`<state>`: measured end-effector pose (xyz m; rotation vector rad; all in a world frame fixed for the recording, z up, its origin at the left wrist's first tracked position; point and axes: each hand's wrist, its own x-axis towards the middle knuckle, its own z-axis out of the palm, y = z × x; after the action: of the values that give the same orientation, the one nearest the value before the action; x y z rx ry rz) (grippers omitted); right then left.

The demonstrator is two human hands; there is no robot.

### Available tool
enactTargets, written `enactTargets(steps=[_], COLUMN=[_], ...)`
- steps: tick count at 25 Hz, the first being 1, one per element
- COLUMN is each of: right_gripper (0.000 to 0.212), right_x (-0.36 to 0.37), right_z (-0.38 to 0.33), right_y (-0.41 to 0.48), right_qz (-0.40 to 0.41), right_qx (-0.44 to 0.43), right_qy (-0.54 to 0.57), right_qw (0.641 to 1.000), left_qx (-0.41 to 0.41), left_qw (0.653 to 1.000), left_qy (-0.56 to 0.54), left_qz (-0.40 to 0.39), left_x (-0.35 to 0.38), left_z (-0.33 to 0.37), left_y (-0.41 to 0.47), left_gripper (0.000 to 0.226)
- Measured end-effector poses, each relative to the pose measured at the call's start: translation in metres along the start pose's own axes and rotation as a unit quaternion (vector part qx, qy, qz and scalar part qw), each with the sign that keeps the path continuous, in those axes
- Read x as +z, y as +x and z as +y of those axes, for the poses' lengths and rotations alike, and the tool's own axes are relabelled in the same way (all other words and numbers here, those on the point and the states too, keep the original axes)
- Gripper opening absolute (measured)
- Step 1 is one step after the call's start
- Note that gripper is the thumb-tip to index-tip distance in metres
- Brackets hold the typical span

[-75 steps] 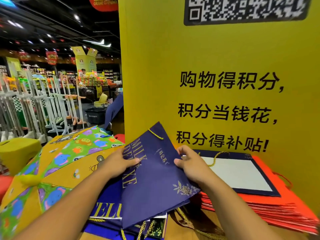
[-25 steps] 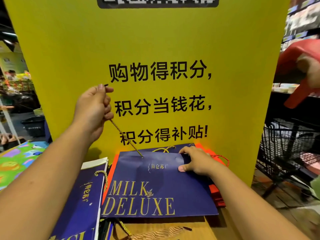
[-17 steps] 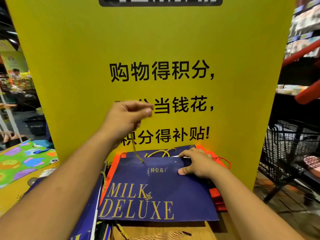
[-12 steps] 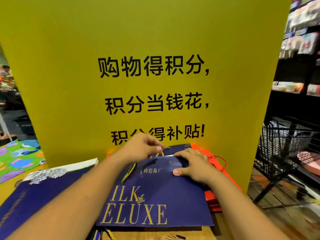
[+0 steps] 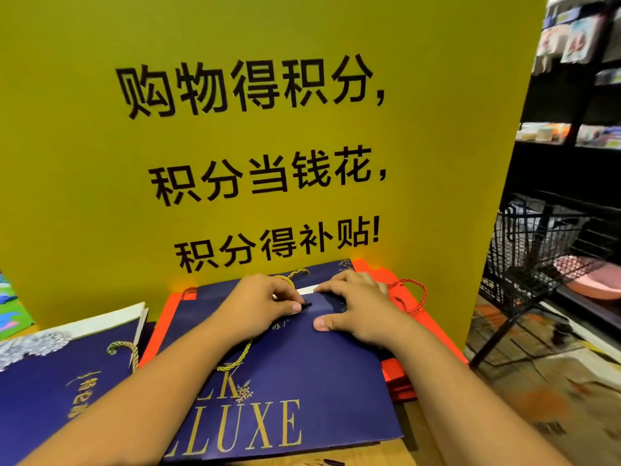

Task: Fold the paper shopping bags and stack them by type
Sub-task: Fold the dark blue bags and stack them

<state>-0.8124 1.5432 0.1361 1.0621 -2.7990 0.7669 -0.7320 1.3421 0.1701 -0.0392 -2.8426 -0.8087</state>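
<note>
A flat navy paper bag (image 5: 302, 381) with gold "MILK DELUXE" lettering lies on a stack of red paper bags (image 5: 400, 375) in front of the yellow sign. My left hand (image 5: 258, 304) pinches the black tip of its gold cord handle (image 5: 240, 356) at the bag's top edge. The cord loops down under my left wrist. My right hand (image 5: 356, 307) presses flat on the bag's upper right, thumb stretched toward the left hand. A second navy bag (image 5: 64, 388) with a gold cord lies at the left.
A tall yellow sign board (image 5: 268, 129) stands right behind the bags. A black wire shopping cart (image 5: 537, 250) and dark store shelves (image 5: 578, 95) are at the right. The wooden tabletop (image 5: 413, 428) shows at the bags' near right edge.
My left hand, which held the gold cord up high a second ago, has come down to the bag's top edge. The right hand has stayed pressing on the bag.
</note>
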Motion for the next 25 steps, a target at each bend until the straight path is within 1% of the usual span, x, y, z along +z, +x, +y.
enactTargets(steps=[3, 6, 8, 10, 12, 14, 17, 18, 20, 22, 23, 25], right_gripper=[0.066, 0.066, 0.066, 0.065, 0.062, 0.060, 0.056, 0.054, 0.047, 0.036, 0.029, 0.012], right_x=[-0.001, -0.002, -0.002, -0.002, -0.001, -0.001, -0.002, -0.003, -0.005, -0.006, -0.007, -0.015], right_z=[0.000, -0.001, -0.002, -0.003, -0.005, -0.006, -0.007, -0.008, -0.012, -0.013, -0.014, -0.020], right_y=[-0.001, -0.001, -0.002, -0.003, -0.004, -0.007, -0.010, -0.011, -0.014, -0.016, -0.016, -0.016], right_qz=[-0.005, -0.007, -0.008, -0.001, 0.010, 0.021, 0.039, 0.046, 0.065, 0.084, 0.091, 0.087], right_qx=[-0.004, -0.003, -0.003, -0.007, -0.014, -0.020, -0.034, -0.040, -0.053, -0.070, -0.078, -0.072], right_qy=[-0.007, -0.010, -0.012, -0.009, 0.002, 0.013, 0.028, 0.035, 0.043, 0.041, 0.045, 0.054], right_qw=[1.000, 1.000, 1.000, 1.000, 1.000, 0.999, 0.998, 0.998, 0.996, 0.993, 0.992, 0.992], left_qx=[-0.010, -0.017, -0.021, -0.017, -0.011, 0.003, 0.071, 0.082, 0.073, 0.087, 0.098, 0.120], left_qw=[1.000, 1.000, 1.000, 1.000, 0.999, 0.994, 0.974, 0.969, 0.969, 0.969, 0.968, 0.964], left_qy=[0.005, 0.014, 0.012, 0.005, 0.018, 0.061, 0.128, 0.137, 0.131, 0.134, 0.136, 0.134], left_qz=[0.013, 0.010, 0.004, 0.018, 0.048, 0.085, 0.173, 0.190, 0.194, 0.187, 0.186, 0.198], left_x=[0.002, 0.002, 0.003, 0.007, 0.012, 0.016, 0.019, 0.018, 0.017, 0.019, 0.021, 0.023], left_z=[-0.005, -0.005, -0.006, -0.006, -0.006, -0.003, 0.001, 0.001, -0.001, -0.002, -0.003, -0.003], left_y=[-0.002, -0.002, -0.002, -0.002, -0.004, -0.007, -0.008, -0.008, -0.010, -0.011, -0.013, -0.014], left_gripper=[0.004, 0.002, 0.005, 0.008, 0.008, 0.009, 0.022, 0.025, 0.029, 0.026, 0.029, 0.041])
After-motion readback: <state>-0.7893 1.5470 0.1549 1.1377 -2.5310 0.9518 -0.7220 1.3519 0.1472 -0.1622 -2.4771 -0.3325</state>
